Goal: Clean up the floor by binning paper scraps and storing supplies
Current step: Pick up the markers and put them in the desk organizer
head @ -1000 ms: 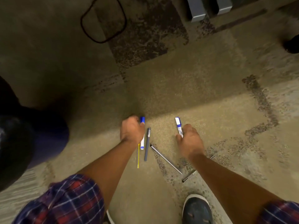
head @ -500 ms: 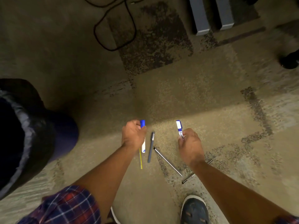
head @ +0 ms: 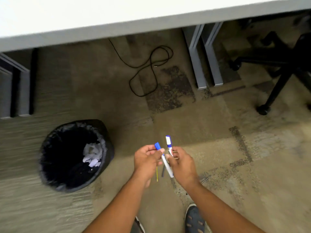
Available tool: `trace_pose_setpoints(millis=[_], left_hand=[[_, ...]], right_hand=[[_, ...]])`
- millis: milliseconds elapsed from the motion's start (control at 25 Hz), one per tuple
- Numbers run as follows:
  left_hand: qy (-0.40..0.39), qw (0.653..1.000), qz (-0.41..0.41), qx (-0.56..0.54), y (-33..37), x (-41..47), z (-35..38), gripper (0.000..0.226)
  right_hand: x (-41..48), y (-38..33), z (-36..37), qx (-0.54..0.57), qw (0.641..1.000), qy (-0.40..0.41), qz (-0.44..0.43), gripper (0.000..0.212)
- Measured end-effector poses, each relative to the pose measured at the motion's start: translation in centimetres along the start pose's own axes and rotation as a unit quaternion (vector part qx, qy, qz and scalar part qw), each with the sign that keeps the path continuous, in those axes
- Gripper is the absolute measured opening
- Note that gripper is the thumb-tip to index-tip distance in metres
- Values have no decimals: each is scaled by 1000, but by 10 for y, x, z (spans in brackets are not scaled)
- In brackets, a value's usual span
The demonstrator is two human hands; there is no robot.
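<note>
My left hand (head: 145,158) grips a white marker with a blue cap (head: 165,163), held slanted above the carpet. My right hand (head: 180,161) holds a second blue-and-white marker (head: 168,144) upright, its fingertips close to the first marker. Below the hands, a thin yellow pencil (head: 157,174) and a dark pen (head: 162,172) lie on the floor. Part of another pen (head: 205,180) shows to the right of my right wrist. The black-lined bin (head: 50,143) stands at the left with crumpled white paper (head: 92,154) inside.
A white desk top (head: 134,12) spans the top, with grey legs (head: 200,64) beneath it. A black cable (head: 149,68) loops on the carpet. An office chair base (head: 276,76) stands at the right. My shoes (head: 195,219) are at the bottom edge.
Both hands have lifted off the carpet, each with a marker, and come together. The view has risen, and the bin, desk and chair are now in sight.
</note>
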State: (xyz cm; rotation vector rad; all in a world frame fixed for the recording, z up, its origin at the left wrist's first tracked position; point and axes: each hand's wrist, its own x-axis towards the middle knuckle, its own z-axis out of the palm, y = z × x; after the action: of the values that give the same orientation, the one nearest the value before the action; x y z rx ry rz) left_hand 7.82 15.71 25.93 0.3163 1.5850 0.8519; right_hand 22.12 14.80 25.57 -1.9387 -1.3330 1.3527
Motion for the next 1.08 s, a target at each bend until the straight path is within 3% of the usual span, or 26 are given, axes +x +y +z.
trace_pose_setpoints(millis=[120, 400, 600, 920, 1080], left_hand=[[-14, 1000, 7, -26, 49, -46, -21, 20], [-3, 997, 16, -71, 157, -143, -76, 23], [21, 995, 41, -88, 219, -196, -135, 31], [23, 991, 57, -118, 290, -249, -226, 24], [14, 993, 76, -91, 328, -250, -260, 22]], right_hand=[[-38, -63, -10, 19, 999, -5, -40, 9], [-113, -200, -18, 0, 991, -55, -123, 27], [-155, -289, -4, -22, 988, -82, -133, 25], [-209, -413, 29, -56, 979, -119, -157, 27], [-199, -459, 43, -89, 973, -150, -150, 6]])
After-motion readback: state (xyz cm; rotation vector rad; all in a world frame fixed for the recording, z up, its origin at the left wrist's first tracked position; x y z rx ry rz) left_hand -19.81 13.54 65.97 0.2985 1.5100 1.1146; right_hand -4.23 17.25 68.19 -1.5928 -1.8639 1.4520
